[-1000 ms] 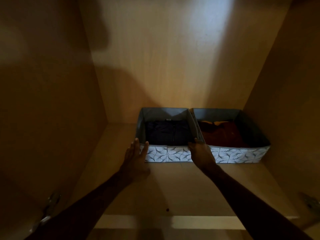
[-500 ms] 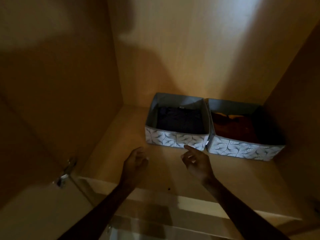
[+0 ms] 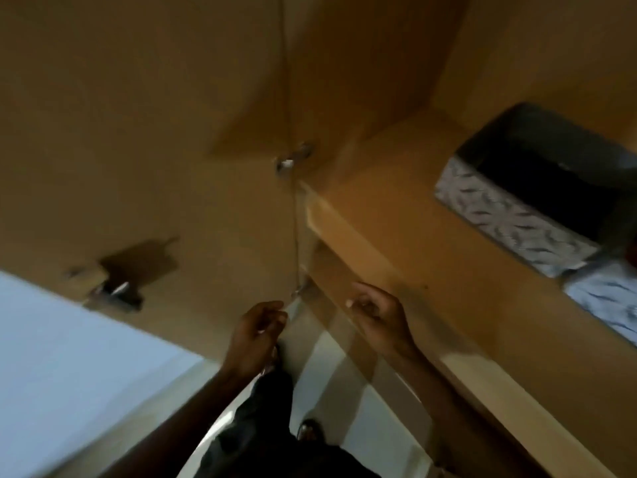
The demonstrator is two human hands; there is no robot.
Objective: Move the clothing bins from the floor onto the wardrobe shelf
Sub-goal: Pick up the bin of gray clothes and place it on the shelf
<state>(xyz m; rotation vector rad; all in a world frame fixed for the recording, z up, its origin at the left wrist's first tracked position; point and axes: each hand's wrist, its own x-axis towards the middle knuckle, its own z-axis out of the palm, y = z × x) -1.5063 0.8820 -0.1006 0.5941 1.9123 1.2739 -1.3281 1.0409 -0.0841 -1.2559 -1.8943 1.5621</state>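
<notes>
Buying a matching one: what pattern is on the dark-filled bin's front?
The bin front is white with a blurred grey leaf-like print; head view.

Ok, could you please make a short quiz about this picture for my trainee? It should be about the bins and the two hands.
1. How many patterned bins can be seen on the shelf?
2. True or false: the right hand holds a bin.
3. The left hand is: A) empty and off the shelf; B) inside a bin; C) gripping a bin's rim.

Key: 1. Two, one only partly in view. 2. False. 3. A.
</notes>
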